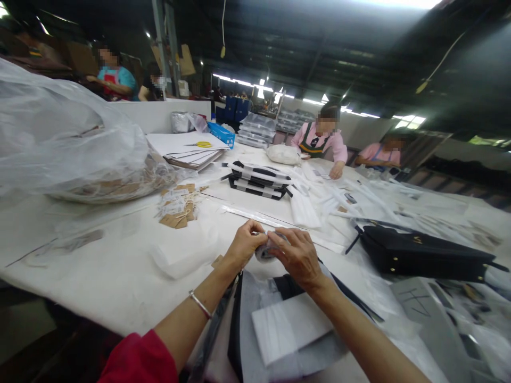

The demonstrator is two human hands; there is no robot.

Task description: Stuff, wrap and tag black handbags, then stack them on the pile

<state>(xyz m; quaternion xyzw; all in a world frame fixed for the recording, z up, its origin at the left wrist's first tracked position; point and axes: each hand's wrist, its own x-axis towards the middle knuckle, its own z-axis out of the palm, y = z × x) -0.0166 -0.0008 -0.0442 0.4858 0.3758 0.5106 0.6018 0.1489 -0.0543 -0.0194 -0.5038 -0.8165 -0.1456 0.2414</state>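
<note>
My left hand (244,244) is closed in a pinch at the near side of a small grey roll (264,253), which looks like a roll of clear tape. Over its other side curl the fingers of my right hand (298,256), gripping it; part of the roll is hidden beneath them. Just below my hands lies a black bag (235,330), its front covered by a grey sheet (251,292). On that sheet rests a folded piece of white foam wrap (287,324), partly behind my right forearm.
Brown paper tags (175,215) lie left, near a large plastic sack (80,133). Striped black-and-white bags (259,181) are stacked ahead. A black bag (423,250) and a grey box (427,314) stand right. Yellow-handled scissors (203,144) lie on cardboard. A co-worker (319,141) sits across.
</note>
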